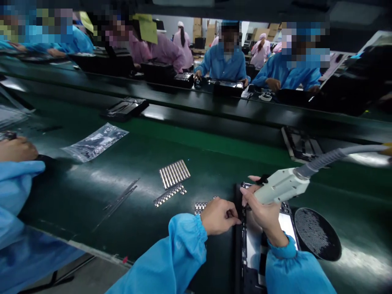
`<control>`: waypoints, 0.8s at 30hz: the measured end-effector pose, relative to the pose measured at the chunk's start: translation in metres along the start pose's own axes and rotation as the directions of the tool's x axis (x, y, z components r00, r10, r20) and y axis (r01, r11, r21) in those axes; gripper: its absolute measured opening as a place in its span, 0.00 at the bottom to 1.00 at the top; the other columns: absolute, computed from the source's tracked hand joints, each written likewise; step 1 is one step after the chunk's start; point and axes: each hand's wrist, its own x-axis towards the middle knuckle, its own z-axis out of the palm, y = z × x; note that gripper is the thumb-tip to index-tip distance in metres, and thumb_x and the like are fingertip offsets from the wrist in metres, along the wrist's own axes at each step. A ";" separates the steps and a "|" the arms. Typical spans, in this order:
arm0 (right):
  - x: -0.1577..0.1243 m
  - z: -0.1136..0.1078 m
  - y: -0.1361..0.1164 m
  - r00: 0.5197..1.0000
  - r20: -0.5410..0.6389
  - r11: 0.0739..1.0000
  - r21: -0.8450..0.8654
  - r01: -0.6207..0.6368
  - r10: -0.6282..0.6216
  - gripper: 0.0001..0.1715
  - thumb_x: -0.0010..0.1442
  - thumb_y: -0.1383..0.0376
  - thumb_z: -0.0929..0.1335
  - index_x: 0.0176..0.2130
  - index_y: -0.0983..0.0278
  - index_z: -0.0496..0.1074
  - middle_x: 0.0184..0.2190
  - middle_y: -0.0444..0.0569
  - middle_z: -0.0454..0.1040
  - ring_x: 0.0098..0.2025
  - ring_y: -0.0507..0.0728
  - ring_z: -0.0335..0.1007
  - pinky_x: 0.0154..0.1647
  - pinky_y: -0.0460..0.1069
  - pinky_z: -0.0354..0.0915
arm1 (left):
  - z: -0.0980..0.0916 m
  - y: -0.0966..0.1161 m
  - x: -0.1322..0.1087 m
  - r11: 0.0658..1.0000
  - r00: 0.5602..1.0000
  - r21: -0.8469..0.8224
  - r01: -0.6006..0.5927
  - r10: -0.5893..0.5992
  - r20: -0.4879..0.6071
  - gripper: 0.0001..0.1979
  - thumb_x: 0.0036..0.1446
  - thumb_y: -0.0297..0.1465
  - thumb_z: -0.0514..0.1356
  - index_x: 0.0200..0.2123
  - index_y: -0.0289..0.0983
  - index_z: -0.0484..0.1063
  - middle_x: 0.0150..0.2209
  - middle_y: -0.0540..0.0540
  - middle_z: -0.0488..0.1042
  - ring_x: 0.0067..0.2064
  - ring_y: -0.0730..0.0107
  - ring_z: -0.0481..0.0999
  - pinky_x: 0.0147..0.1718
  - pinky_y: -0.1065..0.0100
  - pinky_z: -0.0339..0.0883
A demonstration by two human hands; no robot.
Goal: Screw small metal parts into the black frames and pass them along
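My right hand [261, 210] is wrapped round a pale electric screwdriver [283, 185], whose grey cable runs off to the right. The tool lies tilted over an opened flat electronic device [252, 241] in a black frame; its tip is hidden by my fingers. At the device's left edge, my left hand [219, 215] is closed in a pinch. Whatever is between those fingertips is too small to make out. Just behind the left hand lies a strip of small metal parts [200, 207]. A round black dish of small screws [315, 232] stands right of the device.
Further left are a sheet of metal strips [174, 174], thin dark strips [121, 200] and a clear plastic bag [96, 142]. More devices [125, 108] [303, 143] rest toward the line's raised ledge. A co-worker's hand [18, 149] is at far left; several people work opposite.
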 end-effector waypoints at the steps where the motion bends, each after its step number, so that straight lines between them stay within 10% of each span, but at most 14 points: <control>1: 0.000 -0.003 -0.004 1.000 -0.015 1.000 0.030 -0.001 0.002 0.17 0.56 0.64 0.72 0.46 0.61 0.67 0.15 0.35 0.67 0.18 0.52 0.64 0.28 0.52 0.66 | 0.001 -0.001 0.000 1.000 1.000 0.003 -0.010 0.010 -0.008 0.05 0.51 0.34 0.66 0.30 0.39 0.79 0.25 0.52 0.77 0.28 0.72 0.75 0.28 0.75 0.63; 8: -0.010 -0.014 -0.018 0.999 -0.033 0.977 0.215 0.002 0.005 0.28 0.58 0.67 0.71 0.56 0.61 0.60 0.15 0.34 0.68 0.16 0.52 0.63 0.22 0.49 0.64 | 0.009 0.003 -0.004 0.979 0.979 -0.112 -0.169 0.153 -0.137 0.12 0.54 0.33 0.66 0.43 0.38 0.79 0.29 0.49 0.79 0.27 0.73 0.75 0.29 0.75 0.65; 14: -0.014 -0.002 -0.018 1.000 0.012 0.957 0.290 -0.016 0.013 0.29 0.59 0.66 0.71 0.56 0.62 0.60 0.16 0.35 0.68 0.17 0.52 0.64 0.23 0.49 0.64 | 0.014 0.001 -0.003 0.954 0.917 -0.019 -0.300 0.283 -0.281 0.07 0.56 0.24 0.62 0.33 0.37 0.80 0.32 0.47 0.81 0.34 0.69 0.78 0.36 0.72 0.69; 24: -0.019 -0.091 -0.015 0.972 -0.227 0.976 0.220 -0.008 0.059 0.28 0.56 0.59 0.72 0.54 0.64 0.67 0.22 0.42 0.70 0.23 0.54 0.67 0.25 0.49 0.66 | -0.011 -0.023 0.009 0.880 0.837 -0.426 -0.211 -0.062 -0.543 0.07 0.54 0.31 0.61 0.33 0.33 0.77 0.24 0.46 0.79 0.27 0.67 0.80 0.28 0.72 0.74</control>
